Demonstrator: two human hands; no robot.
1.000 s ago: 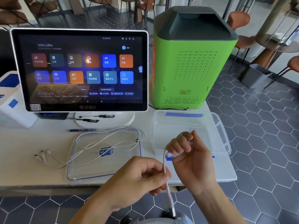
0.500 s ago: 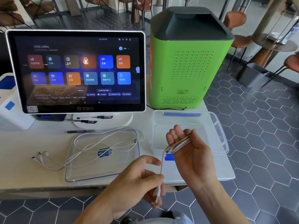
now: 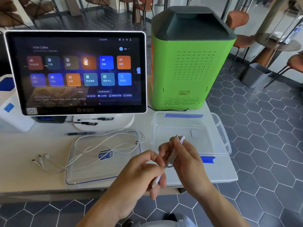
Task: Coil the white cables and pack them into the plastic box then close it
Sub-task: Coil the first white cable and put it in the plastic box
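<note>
Above the table edge, both hands (image 3: pixel 164 164) grip a folded white cable (image 3: pixel 174 153).

the right hand (image 3: pixel 185 159), which half a second ago lay open with the folded white cable (image 3: pixel 174 153) across its palm, has curled round the bundle again. the left hand (image 3: pixel 142 171) has risen from below until it sits just beside the right one, and the long tail that hung down a second ago is now a short loop between them, with the plug end (image 3: pixel 156 181) poking out under the left fingers (image 3: pixel 157 161).
</note>
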